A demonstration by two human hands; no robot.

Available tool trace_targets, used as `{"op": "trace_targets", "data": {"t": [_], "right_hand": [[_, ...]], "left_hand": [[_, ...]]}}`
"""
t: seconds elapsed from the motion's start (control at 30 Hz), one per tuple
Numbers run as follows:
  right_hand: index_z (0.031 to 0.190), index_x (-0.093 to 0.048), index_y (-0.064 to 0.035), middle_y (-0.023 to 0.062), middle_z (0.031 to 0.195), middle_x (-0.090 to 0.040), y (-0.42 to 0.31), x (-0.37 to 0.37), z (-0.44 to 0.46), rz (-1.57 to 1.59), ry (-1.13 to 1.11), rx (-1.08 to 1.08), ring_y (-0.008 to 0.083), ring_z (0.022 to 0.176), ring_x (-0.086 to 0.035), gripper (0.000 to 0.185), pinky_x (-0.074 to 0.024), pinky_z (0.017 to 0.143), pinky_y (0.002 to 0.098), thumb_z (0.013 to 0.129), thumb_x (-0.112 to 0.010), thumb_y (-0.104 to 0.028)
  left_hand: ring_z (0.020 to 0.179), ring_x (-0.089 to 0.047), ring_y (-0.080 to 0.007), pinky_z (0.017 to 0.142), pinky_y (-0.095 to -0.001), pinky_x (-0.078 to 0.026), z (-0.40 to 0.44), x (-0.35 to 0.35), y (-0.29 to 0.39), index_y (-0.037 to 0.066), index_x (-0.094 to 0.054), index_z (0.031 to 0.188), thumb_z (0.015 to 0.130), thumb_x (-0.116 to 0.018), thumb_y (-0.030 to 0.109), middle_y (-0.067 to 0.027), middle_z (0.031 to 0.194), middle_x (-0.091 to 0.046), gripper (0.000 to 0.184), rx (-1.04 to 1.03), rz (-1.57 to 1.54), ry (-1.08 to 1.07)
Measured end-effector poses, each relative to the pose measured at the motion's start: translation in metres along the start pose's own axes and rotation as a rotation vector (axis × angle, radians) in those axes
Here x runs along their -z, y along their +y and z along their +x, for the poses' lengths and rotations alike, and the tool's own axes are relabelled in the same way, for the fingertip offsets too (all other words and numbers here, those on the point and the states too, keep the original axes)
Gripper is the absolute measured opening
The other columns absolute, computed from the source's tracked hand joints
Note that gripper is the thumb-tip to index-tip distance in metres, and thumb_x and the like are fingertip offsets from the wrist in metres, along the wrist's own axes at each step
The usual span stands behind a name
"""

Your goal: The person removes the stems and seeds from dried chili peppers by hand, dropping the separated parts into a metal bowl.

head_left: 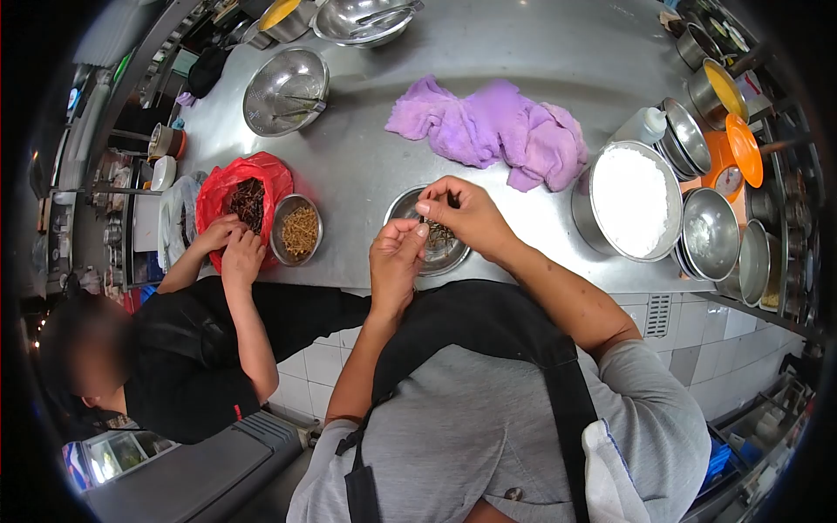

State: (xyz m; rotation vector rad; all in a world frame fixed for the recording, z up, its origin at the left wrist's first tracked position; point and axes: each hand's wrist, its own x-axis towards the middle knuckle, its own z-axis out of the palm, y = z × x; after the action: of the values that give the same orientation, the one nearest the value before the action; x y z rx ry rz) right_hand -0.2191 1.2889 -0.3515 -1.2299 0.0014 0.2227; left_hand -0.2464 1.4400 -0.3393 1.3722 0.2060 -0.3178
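Note:
Both of my hands are over a small metal bowl (449, 264) near the table's front edge. Small brownish and yellowish bits lie in it, partly covered by my fingers. My left hand (398, 260) has its thumb and index finger pinched together above the bowl's left side. From the right, my right hand (469, 220) also pinches, its fingertips almost meeting the left ones. Whatever sits between the fingertips is too small to name. To the left stands another metal bowl (319, 234) of thin, yellow-brown pieces.
A co-worker's hands (234, 246) work at a red plastic bag (277, 174) of dark, dried-looking pieces. Behind lie a crumpled purple cloth (488, 122) and a perforated metal bowl (261, 96) with utensils. At right stand a pot of white powder (629, 200) and stacked metal bowls (708, 227).

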Motion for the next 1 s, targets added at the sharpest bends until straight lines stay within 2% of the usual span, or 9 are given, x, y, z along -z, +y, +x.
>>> {"op": "trace_targets", "data": {"t": [0.07,0.1,0.17,0.27,0.4,0.47,0.7,0.8,1.0], "right_hand": [[0.089,-0.06,-0.0048,-0.0051,0.064,-0.048,0.03,-0.004,0.007,-0.088,-0.005,0.3,0.0017,0.049,-0.034,0.017,-0.0248,0.042,0.0193,0.09,-0.064,-0.021],[0.089,-0.06,-0.0048,-0.0051,0.064,-0.048,0.023,-0.005,0.004,-0.088,-0.004,0.3,0.0017,0.049,-0.034,0.017,-0.0248,0.042,0.0193,0.09,-0.064,-0.021],[0.089,-0.057,-0.0066,-0.0043,0.06,-0.044,-0.001,-0.007,-0.006,0.171,-0.02,-0.249,0.0029,0.045,-0.031,0.019,-0.023,0.039,0.0199,0.092,-0.061,-0.025],[0.091,-0.054,-0.0087,-0.0042,0.057,-0.041,0.007,0.009,-0.003,0.33,-0.238,-0.494,0.0042,0.043,-0.03,0.02,-0.0221,0.038,0.0203,0.094,-0.057,-0.029],[0.1,-0.055,-0.0094,-0.0036,0.056,-0.04,0.005,0.011,-0.004,0.313,-0.258,-0.495,0.0041,0.041,-0.029,0.022,-0.0206,0.037,0.021,0.094,-0.058,-0.031],[0.103,-0.054,-0.0093,-0.0037,0.057,-0.041,-0.002,0.007,-0.006,0.523,-0.124,-0.413,0.0036,0.042,-0.03,0.022,-0.0219,0.037,0.0204,0.094,-0.058,-0.029],[0.102,-0.055,-0.0076,-0.0039,0.059,-0.043,-0.005,-0.001,-0.009,0.582,-0.147,-0.34,0.0039,0.043,-0.031,0.019,-0.0245,0.038,0.0199,0.094,-0.057,-0.025],[0.089,-0.054,-0.008,-0.0048,0.054,-0.039,-0.006,-0.004,-0.008,0.288,-0.148,-0.303,0.0045,0.04,-0.028,0.02,-0.022,0.037,0.0209,0.092,-0.061,-0.027],[0.081,-0.052,-0.0091,-0.0044,0.053,-0.037,0.001,0.018,0.001,0.541,-0.239,-0.581,0.0056,0.039,-0.026,0.026,-0.0214,0.036,0.0218,0.094,-0.058,-0.031]], "left_hand": [[0.055,-0.043,-0.0021,0.045,-0.0183,-0.03,0.002,-0.001,-0.005,0.004,-0.06,0.092,0.089,-0.063,0.013,0.0023,0.067,-0.054,0.011,-0.091,0.054,0.026],[0.057,-0.044,-0.002,0.046,-0.0183,-0.031,0.002,-0.001,-0.007,0.004,-0.06,0.091,0.088,-0.065,0.012,0.0024,0.068,-0.055,0.009,-0.181,0.108,0.054],[0.057,-0.044,-0.0018,0.046,-0.0183,-0.031,0.0,0.0,-0.005,0.004,-0.06,0.09,0.088,-0.065,0.011,0.0023,0.068,-0.055,0.008,-0.185,0.146,-0.007],[0.054,-0.043,-0.0026,0.045,-0.0188,-0.03,-0.006,0.003,0.007,0.005,-0.06,0.089,0.087,-0.064,0.01,0.0024,0.067,-0.054,0.006,-0.071,0.193,-0.144],[0.049,-0.04,-0.0046,0.043,-0.0203,-0.029,-0.004,0.008,0.007,0.005,-0.058,0.089,0.09,-0.06,0.01,0.0016,0.062,-0.05,0.004,0.084,0.023,-0.23],[0.048,-0.039,-0.0042,0.042,-0.0201,-0.029,0.001,0.006,0.001,0.005,-0.058,0.089,0.09,-0.06,0.01,0.0012,0.062,-0.05,0.005,0.059,-0.085,-0.167],[0.046,-0.037,-0.0046,0.04,-0.0203,-0.029,0.004,0.003,0.002,0.005,-0.057,0.09,0.092,-0.057,0.012,0.0004,0.061,-0.049,0.008,0.04,-0.316,-0.069],[0.047,-0.038,-0.004,0.041,-0.02,-0.028,0.002,0.004,-0.003,0.005,-0.058,0.088,0.092,-0.058,0.012,0.0015,0.062,-0.05,0.008,0.011,-0.162,-0.11],[0.052,-0.041,-0.0023,0.045,-0.018,-0.029,-0.018,0.006,0.008,0.006,-0.06,0.087,0.089,-0.063,0.013,0.0037,0.064,-0.052,0.008,-0.03,0.124,-0.344]]}}
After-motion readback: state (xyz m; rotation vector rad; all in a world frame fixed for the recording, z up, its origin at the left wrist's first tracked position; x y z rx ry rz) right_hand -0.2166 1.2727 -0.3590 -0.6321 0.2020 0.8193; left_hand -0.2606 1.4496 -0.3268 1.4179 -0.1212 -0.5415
